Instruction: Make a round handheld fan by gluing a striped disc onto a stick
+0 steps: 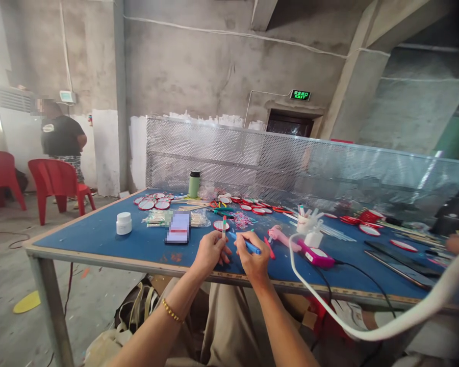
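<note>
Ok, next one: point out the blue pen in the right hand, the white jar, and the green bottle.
Blue pen [254, 248]: head view, on its blue barrel.
White jar [124, 225]: head view, on the front of its body.
Green bottle [194, 187]: head view, on its side, below the dark lid.

1 view is given, taken from head height and aimed forward and slightly down over the blue table [95, 247]. The left hand [210, 251] and right hand [254, 259] are framed at close range just below the centre; the grey wall [199, 66] is seen farther off across the upper frame.
</note>
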`<state>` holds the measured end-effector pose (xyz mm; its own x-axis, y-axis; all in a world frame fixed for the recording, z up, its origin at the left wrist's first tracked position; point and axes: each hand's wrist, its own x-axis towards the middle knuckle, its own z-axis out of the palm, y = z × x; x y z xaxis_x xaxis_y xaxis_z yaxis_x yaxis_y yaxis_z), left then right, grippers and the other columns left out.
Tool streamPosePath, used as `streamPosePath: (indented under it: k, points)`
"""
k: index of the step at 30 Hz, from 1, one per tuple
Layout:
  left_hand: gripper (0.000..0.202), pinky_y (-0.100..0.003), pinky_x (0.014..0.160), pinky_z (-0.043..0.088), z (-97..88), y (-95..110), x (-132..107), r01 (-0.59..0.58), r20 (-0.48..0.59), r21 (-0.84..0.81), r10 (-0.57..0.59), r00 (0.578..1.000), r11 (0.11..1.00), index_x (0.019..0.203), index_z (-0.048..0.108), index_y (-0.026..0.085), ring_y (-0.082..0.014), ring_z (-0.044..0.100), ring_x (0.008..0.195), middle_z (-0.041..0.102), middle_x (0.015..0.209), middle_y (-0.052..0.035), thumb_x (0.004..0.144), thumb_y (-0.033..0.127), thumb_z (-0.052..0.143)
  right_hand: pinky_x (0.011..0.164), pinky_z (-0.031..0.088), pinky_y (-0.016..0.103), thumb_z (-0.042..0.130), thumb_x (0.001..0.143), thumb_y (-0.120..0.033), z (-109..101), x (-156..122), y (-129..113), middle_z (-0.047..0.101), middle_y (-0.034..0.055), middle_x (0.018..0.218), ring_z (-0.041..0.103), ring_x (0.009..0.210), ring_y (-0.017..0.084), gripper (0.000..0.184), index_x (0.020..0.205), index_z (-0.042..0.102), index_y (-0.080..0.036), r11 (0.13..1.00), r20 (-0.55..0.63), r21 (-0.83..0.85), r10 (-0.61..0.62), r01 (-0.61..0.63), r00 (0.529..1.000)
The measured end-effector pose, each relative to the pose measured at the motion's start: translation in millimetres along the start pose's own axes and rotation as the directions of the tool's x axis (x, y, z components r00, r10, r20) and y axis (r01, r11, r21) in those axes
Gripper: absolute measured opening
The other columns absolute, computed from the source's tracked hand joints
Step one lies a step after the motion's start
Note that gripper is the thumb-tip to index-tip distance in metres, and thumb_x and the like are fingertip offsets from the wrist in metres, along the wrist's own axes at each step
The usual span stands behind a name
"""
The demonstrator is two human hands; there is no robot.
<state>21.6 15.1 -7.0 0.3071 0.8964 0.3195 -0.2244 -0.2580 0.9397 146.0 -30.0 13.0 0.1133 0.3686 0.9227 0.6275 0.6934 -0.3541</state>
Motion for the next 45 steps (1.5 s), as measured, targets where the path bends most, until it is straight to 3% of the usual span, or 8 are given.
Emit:
streamPosePath:
  k: [7, 13, 20, 35, 45]
  points:
    - [0.02, -0.018, 0.038, 0.048, -1.2, -3.4, 4.0, 0.018, 0.038, -0.027, -0.017, 0.999, 0.999, 0.082, 0.058, 0.012, -0.0127, 0.064, 0.043, 0.07, 0.066, -0.0061, 0.087, 0.031, 0.057, 0.052, 0.051, 0.023, 0.059, 0.092, -0.034, 4.8, 0.8, -1.5, 0.068, 0.001, 0.072, 0.061, 0.052, 0.012, 0.018, 0.09, 0.069, -0.019, 0.959, 0.082, 0.189, 0.201, -0.213, 0.976]
    - [0.018, -0.02, 0.036, 0.048, -0.5, 0.2, 3.6, 0.035, 0.004, -0.062, -0.035, 0.999, 0.997, 0.079, 0.054, 0.013, -0.0153, 0.066, 0.043, 0.071, 0.069, -0.0079, 0.086, 0.029, 0.058, 0.056, 0.058, 0.027, 0.065, 0.088, -0.041, 3.7, -1.3, 3.6, 0.072, 0.0039, 0.077, 0.066, 0.057, 0.014, 0.026, 0.1, 0.071, -0.018, 0.895, 0.102, 0.288, 0.325, -0.34, 0.94]
    - [0.018, -0.016, 0.033, 0.043, 0.0, 2.3, 0.1, 0.022, -0.017, -0.045, -0.023, 1.0, 0.999, 0.081, 0.05, 0.016, -0.0131, 0.062, 0.039, 0.067, 0.06, -0.0018, 0.09, 0.03, 0.054, 0.054, 0.055, 0.024, 0.064, 0.09, -0.04, 3.0, -5.4, 5.3, 0.071, 0.0032, 0.074, 0.066, 0.055, 0.013, 0.024, 0.094, 0.071, -0.018, 0.923, 0.05, 0.244, 0.296, -0.299, 0.954]
    - [0.022, -0.017, 0.034, 0.043, -1.6, 5.9, -6.1, -0.038, 0.021, 0.014, 0.038, 0.999, 0.999, 0.076, 0.053, 0.014, -0.012, 0.062, 0.041, 0.068, 0.062, -0.0044, 0.088, 0.031, 0.057, 0.063, 0.052, 0.025, 0.057, 0.093, -0.031, 2.1, -6.9, 2.2, 0.069, 0.0014, 0.072, 0.067, 0.063, 0.015, 0.018, 0.081, 0.067, -0.02, 0.994, 0.094, 0.058, 0.091, -0.097, 0.991]
    - [0.024, -0.017, 0.036, 0.043, -1.1, 8.2, -8.1, -0.056, 0.023, 0.059, 0.055, 0.998, 0.997, 0.075, 0.051, 0.015, -0.0114, 0.062, 0.041, 0.068, 0.062, -0.0035, 0.089, 0.034, 0.055, 0.062, 0.052, 0.025, 0.055, 0.093, -0.032, 2.8, -7.6, 2.5, 0.067, 0.0009, 0.071, 0.064, 0.062, 0.014, 0.02, 0.082, 0.066, -0.02, 0.993, 0.132, 0.049, 0.102, -0.109, 0.986]
